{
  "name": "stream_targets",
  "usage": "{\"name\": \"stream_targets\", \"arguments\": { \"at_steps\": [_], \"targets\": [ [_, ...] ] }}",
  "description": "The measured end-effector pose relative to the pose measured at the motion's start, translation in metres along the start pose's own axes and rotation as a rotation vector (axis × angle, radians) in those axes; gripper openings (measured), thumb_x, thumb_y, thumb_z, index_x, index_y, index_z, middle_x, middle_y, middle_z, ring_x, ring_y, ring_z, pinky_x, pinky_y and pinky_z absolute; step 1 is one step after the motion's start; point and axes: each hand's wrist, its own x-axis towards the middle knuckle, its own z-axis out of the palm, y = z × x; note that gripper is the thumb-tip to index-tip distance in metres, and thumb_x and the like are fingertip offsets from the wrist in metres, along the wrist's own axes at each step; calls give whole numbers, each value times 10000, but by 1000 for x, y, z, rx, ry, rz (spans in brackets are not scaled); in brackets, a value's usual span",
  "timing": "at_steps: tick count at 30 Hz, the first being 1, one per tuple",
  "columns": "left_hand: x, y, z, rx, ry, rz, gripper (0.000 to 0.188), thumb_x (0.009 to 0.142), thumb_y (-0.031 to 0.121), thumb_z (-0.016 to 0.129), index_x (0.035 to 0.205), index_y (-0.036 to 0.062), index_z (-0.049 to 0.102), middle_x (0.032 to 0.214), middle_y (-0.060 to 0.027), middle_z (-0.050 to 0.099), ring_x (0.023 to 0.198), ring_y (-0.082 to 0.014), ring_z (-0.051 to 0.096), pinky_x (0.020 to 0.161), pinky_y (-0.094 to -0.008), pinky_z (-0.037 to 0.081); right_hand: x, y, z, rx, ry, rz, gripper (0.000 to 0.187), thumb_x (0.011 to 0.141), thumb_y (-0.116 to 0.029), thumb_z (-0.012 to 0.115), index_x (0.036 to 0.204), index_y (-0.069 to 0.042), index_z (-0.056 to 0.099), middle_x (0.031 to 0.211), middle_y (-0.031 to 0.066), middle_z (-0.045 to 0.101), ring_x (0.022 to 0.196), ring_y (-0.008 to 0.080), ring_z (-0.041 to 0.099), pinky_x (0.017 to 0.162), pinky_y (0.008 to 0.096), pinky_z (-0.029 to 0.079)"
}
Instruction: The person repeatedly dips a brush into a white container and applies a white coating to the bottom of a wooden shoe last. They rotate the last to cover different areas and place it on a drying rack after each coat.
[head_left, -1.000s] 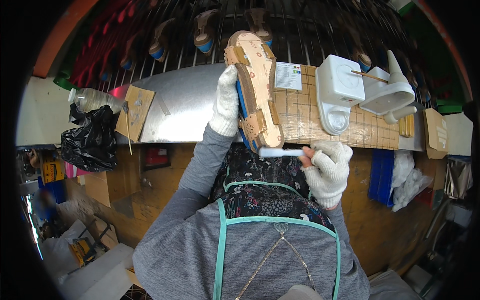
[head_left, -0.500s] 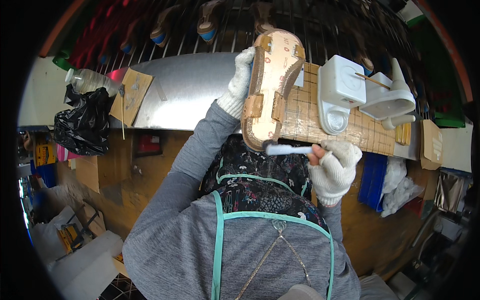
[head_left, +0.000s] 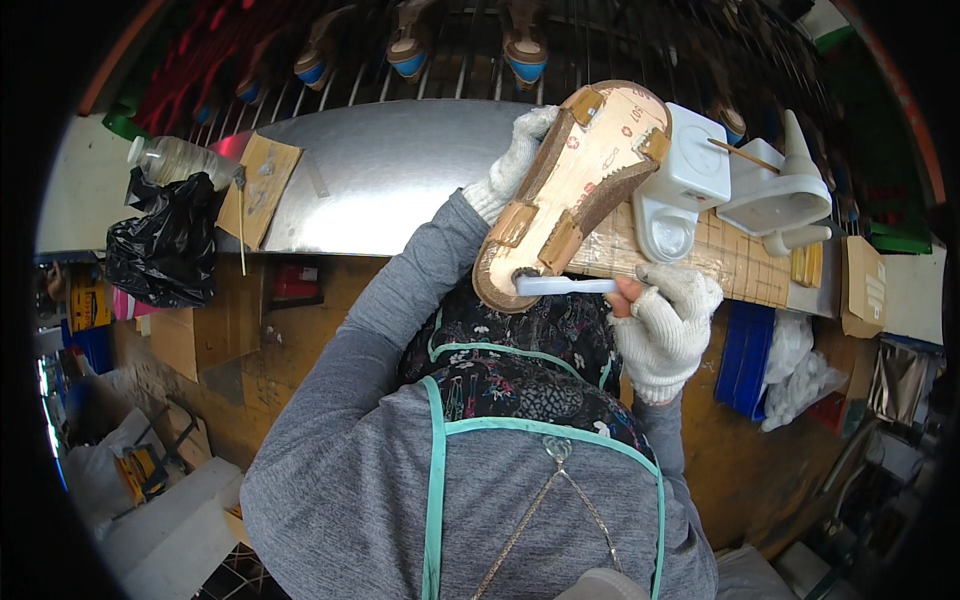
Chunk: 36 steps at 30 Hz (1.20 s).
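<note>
Workbench (head_left: pixel 380 165) of flat silvery metal, its front edge beneath a long upturned brown shoe (head_left: pixel 580 185): pale sole, small reddish marks, four folded tan straps (head_left: pixel 515 222). White-knit-gloved left hand (head_left: pixel 517 165) grasps its side; white-knit-gloved right hand (head_left: pixel 668 325) pinches a slim white plastic brush (head_left: pixel 575 286) at the narrower end.
</note>
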Motion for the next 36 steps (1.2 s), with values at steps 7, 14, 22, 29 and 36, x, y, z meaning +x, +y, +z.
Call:
{"name": "stream_targets", "arguments": {
  "at_steps": [7,14,22,29,36],
  "targets": [
    [-1,-16,-4,-131,-135,-76,970,882,821,481,1494,70,420,1386,-179,597,1199,-255,652,968,-409,590,-8,2,2,115,-68,30,241,603,-165,856,825,-122,772,922,46,707,793,243,630,760,392,400],
    [7,-31,-1,-413,-147,-75,798,979,697,429,1375,13,535,1202,-182,696,991,-212,738,786,-295,640,-14,11,10,160,-33,76,224,610,-168,867,802,-118,763,913,46,701,837,243,631,788,382,415],
    [8,-43,-23,-485,-264,-125,805,970,707,443,1416,40,502,1292,-186,649,1066,-236,713,833,-341,639,-12,13,11,111,-38,107,193,650,-172,857,806,-112,760,903,46,695,836,240,629,789,380,413],
    [8,-37,-38,-232,-81,-38,911,917,779,455,1504,82,419,1406,-222,572,1161,-341,667,889,-466,628,-13,6,4,-3,79,161,228,643,-156,865,832,-98,749,901,48,688,825,242,620,776,379,388],
    [2,4,-14,-297,68,166,731,974,631,435,1296,-10,578,1149,-199,710,940,-259,747,787,-368,648,-23,-12,2,-40,-38,139,205,655,-159,848,777,-110,691,930,42,694,848,218,623,814,389,369]
  ]
}}
